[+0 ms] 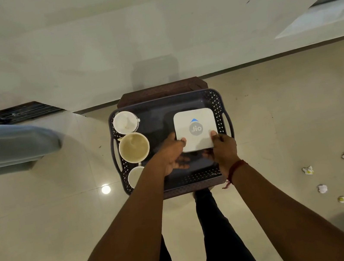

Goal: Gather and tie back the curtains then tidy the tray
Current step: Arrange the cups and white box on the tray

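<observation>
Tray: three cups down left side; white box, near corners pinched by left hand and right hand, possibly raised.

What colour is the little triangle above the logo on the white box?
The triangle on the white box is blue; head view.

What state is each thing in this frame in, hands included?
White box: flat, held at its near edge.
Left hand: pinches box, thumb on top.
Right hand: pinches box, thumb on top.
Tray: set on stool.
Cups: upright, along tray's left side.
Paper scraps: crumpled, on floor.
</observation>
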